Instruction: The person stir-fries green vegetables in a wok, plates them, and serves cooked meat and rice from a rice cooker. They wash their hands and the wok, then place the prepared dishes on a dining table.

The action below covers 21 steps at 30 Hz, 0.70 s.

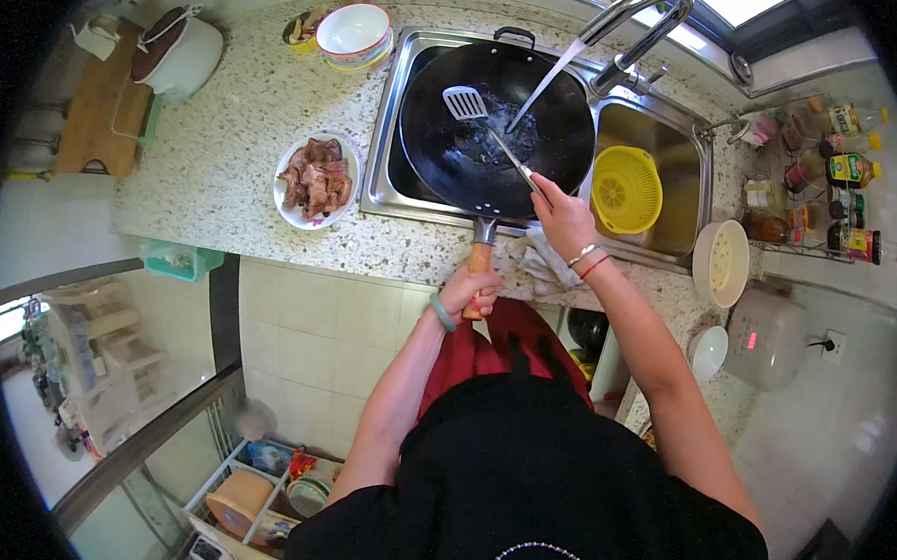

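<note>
A large black wok [434, 149] rests over the left basin of a steel double sink [376, 167]. My left hand [467, 292] is closed round its wooden handle [481, 253], which points toward me. In my right hand [565, 223] is a slotted spatula [465, 103], its head held over the inside of the wok. From the curved faucet [620, 9] a stream of water [549, 82] runs into the wok, where the water at the bottom looks stirred up. A yellow plastic colander [628, 191] sits in the right basin.
Left of the sink stands a plate of meat pieces [316, 182], with stacked bowls [354, 33] behind it. A crumpled cloth [546, 265] lies at the front edge. Bottles fill a wire rack [813, 181] on the right, near a cream bowl [720, 264] and a rice cooker [766, 339].
</note>
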{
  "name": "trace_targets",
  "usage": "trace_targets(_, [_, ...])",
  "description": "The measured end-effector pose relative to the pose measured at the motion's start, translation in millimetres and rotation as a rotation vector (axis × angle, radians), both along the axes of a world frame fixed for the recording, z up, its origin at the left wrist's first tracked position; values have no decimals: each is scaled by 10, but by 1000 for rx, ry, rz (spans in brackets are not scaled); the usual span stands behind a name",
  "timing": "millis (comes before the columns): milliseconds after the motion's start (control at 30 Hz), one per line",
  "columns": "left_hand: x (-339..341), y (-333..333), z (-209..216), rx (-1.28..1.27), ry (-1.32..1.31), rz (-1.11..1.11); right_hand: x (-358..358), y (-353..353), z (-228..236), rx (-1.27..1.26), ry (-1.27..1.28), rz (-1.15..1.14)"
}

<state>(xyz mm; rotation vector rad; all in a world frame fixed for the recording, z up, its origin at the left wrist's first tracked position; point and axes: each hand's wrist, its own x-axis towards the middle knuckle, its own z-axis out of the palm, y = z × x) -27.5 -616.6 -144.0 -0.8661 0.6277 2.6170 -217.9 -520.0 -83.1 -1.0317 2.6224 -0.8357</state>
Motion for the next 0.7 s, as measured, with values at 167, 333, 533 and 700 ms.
trace_targets(167, [2,-10,35,-6,-6,6,-56,317,417,95,-79,103])
trace_targets(333, [-3,-2,47,-21,-15,1,-90,607,807,122,72,121])
trace_targets(533, [-8,13,65,-19,-9,15,153,595,237,221,68,25])
trace_targets(700, [-26,5,104,-80,-51,-5,364,480,-191,39,-18,25])
